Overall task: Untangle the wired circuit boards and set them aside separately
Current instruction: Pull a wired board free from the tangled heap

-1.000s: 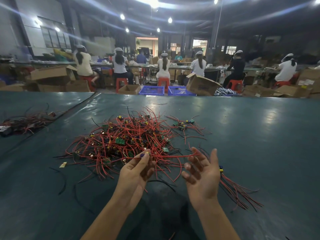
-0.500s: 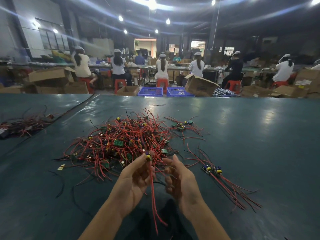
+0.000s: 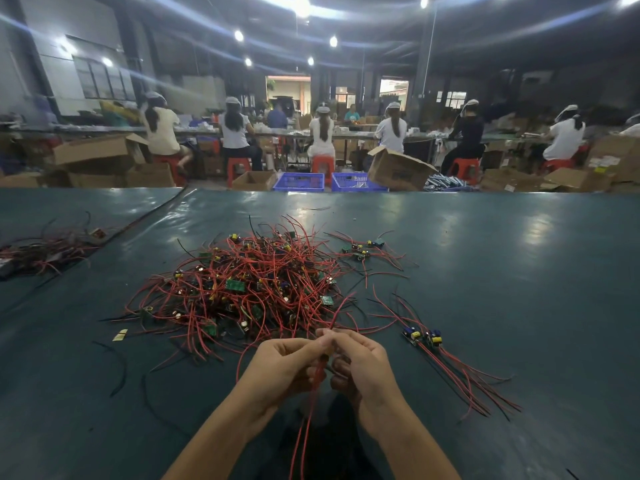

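Tangle of wired boards (image 3: 242,289) beyond held wire (image 3: 317,377), separate boards (image 3: 423,336) right

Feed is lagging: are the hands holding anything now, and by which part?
Left hand and right hand together pinch thin red wires partway along, at the fingertips; no board shows in the grip.

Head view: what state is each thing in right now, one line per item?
left hand: pinching the held red wires.
right hand: pinching the same wires.
held red wires: hanging down between the hands.
main pile: tangled on the table.
two set-aside boards: lying side by side, apart from the pile, wires trailing.
far-left pile: tangled.
cardboard box: flaps open, tilted.
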Available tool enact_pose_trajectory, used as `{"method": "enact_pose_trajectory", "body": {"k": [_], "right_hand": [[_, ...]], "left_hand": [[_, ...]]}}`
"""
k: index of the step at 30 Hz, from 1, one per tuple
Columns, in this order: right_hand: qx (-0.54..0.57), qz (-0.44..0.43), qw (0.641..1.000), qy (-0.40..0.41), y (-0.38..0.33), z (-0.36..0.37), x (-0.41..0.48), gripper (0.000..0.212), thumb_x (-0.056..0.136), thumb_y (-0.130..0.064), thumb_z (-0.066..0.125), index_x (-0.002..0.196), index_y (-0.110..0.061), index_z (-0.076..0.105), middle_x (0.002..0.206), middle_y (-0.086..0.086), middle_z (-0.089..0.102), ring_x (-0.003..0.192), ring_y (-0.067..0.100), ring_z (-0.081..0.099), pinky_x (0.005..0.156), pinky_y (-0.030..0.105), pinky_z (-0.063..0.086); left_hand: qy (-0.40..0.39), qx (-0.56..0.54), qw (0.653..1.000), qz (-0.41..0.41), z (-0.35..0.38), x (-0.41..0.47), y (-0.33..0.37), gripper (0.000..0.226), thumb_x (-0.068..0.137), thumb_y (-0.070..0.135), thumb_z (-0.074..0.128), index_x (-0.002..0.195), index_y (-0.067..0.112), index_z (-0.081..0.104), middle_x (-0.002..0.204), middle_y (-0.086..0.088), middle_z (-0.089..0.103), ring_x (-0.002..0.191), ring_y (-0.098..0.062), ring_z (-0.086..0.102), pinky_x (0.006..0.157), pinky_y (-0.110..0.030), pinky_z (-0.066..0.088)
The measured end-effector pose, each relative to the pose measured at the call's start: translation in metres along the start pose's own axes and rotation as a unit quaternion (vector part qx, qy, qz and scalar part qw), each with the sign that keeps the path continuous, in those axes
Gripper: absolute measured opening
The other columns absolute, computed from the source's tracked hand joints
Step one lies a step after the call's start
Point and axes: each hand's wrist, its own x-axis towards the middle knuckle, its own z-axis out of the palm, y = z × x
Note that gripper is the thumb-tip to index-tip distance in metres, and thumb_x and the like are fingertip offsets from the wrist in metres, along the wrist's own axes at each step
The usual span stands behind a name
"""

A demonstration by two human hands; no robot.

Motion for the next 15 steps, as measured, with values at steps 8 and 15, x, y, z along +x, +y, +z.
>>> {"method": "enact_pose_trajectory", "body": {"k": [8,15], "right_hand": [[0.044,0.053,0.995,0.071,-0.001,-0.002,0.008,0.012,0.08,-0.018,0.074,0.077,-0.007,0.078,0.055,0.003,0.053,0.051,0.017,0.051,0.055,0.028,0.042],[0.161,0.051,0.973,0.155,-0.015,-0.017,0.02,0.014,0.088,-0.007,0.066,0.074,-0.005,0.068,0.046,-0.005,0.037,0.033,0.005,0.027,0.03,0.017,0.022]], "left_hand": [[-0.001,0.038,0.999,-0.029,0.006,-0.002,0.001,0.015,0.076,0.021,0.075,0.068,0.009,0.074,0.059,-0.004,0.061,0.052,-0.012,0.058,0.051,-0.021,0.047],[-0.037,0.045,0.997,-0.059,0.013,-0.005,0.001,0.018,0.079,0.014,0.072,0.062,0.009,0.07,0.054,-0.003,0.053,0.048,-0.013,0.052,0.053,-0.022,0.044]]}}
